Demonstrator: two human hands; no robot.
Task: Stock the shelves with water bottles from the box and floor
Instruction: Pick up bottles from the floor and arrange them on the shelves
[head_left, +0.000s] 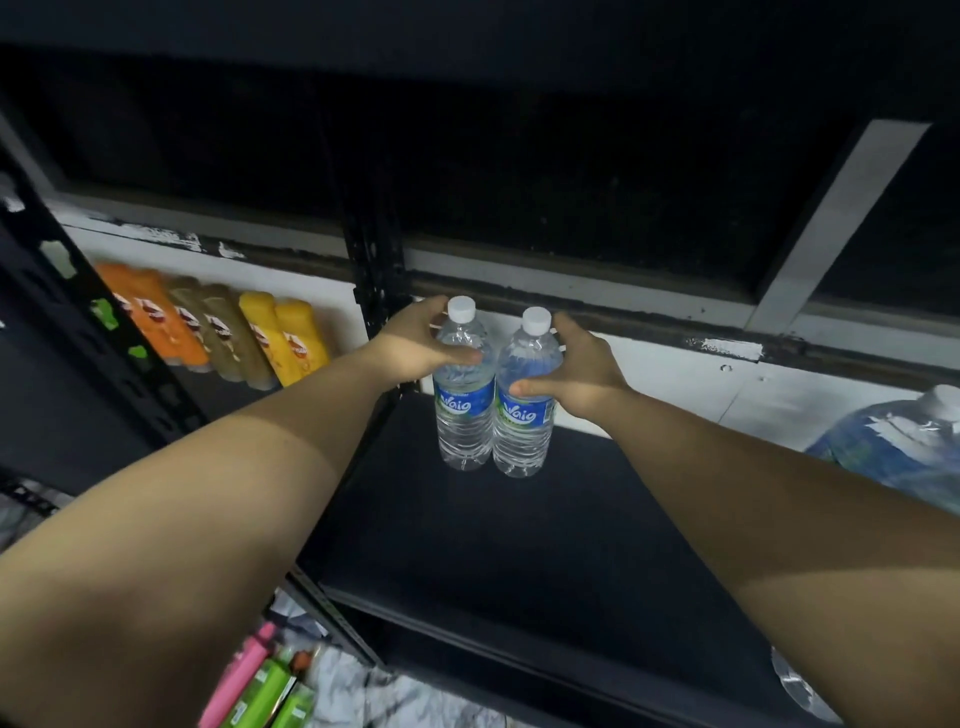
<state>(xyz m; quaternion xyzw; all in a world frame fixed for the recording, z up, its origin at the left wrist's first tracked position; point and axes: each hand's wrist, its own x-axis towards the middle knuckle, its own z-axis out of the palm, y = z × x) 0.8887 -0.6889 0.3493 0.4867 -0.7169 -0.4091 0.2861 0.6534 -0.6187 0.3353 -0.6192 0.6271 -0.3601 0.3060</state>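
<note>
Head view: the left hand (415, 340) grips one water bottle (464, 384), the right hand (576, 371) another (524, 397), touching, upright at the back of the black shelf (519, 545); stocking looks barely begun, most of the shelf bare

In my left hand (415, 345) and right hand (582, 371) are clear bottles (465, 415) with white caps and blue labels lettered white. Under them is a black shelf (493, 535). Left of my left hand stand orange, olive-brown and yellow bottles (218, 332).
</note>
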